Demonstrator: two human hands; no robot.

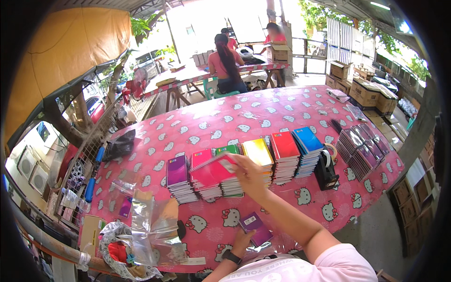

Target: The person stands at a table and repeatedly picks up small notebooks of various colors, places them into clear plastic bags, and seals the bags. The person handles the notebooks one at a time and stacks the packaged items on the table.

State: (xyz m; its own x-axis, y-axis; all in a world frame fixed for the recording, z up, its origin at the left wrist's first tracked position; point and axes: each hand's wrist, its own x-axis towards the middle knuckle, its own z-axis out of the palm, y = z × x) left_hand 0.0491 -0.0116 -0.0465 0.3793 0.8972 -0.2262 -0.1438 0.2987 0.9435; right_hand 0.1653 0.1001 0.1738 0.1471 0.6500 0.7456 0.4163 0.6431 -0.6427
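My right hand [249, 175] reaches over the stacks and grips a pink spiral notebook [212, 172], tilted above the pink and green piles. Close to my body, my left hand [242, 240] holds a small purple notebook [257, 228] low over the table's near edge. The piles stand in a row: a purple stack [177, 170], a pink one mostly covered by the lifted notebook, a green stack [227, 149], a yellow stack [257, 151], a red stack [284, 145] and a blue stack [308, 140]. Clear plastic sleeves [155, 225] lie left of my left hand.
A black tape dispenser [326, 172] stands right of the stacks, near plastic-wrapped notebook bundles [361, 149]. A black bag [120, 146], a blue roll-shaped item [95, 174] and a cloth bundle [120, 251] line the left side. People sit at a far table [164, 77]; cardboard boxes [365, 91] stand right.
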